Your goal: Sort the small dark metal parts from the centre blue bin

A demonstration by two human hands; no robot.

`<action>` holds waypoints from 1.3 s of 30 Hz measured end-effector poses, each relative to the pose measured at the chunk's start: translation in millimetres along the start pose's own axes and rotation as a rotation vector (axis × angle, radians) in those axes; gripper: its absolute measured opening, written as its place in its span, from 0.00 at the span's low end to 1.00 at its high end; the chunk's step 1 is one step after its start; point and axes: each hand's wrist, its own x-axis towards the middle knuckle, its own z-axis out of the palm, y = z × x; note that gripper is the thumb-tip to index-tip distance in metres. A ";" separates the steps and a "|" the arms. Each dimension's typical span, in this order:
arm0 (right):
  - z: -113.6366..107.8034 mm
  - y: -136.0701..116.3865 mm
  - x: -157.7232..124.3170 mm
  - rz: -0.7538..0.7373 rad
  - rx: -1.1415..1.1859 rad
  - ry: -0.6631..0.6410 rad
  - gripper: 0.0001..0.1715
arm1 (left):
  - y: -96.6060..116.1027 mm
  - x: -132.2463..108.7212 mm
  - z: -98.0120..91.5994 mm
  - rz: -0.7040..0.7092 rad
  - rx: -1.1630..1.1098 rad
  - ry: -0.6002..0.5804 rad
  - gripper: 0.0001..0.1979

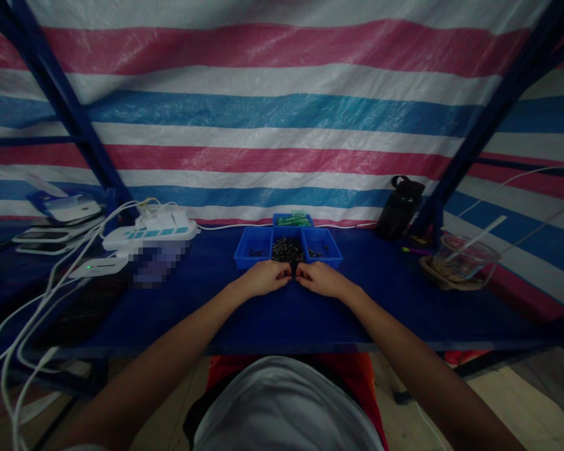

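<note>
My left hand and my right hand face each other at the near edge of a middle bin heaped with small dark parts. The fingers of both hands are curled in and pressed together. Anything pinched in them is too small or hidden to make out. Just beyond my left hand is a blue bin with a few small dark pieces in it. A similar blue bin with a few small pieces lies beyond my right hand. Behind the middle bin, another bin holds green items.
On the left of the blue table are a white power strip, tangled white cables and stacked phones. A black bottle stands at the back right, near a clear plastic cup. Blue metal posts rise at both sides.
</note>
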 end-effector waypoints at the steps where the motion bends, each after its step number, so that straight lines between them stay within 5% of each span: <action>1: 0.0 0.1 -0.1 0.000 0.002 0.000 0.06 | 0.1 0.0 0.0 -0.001 0.000 -0.001 0.08; 39: 0.1 0.0 -0.3 -0.040 -0.049 0.049 0.15 | 0.0 0.1 2.2 -0.011 0.036 0.031 0.11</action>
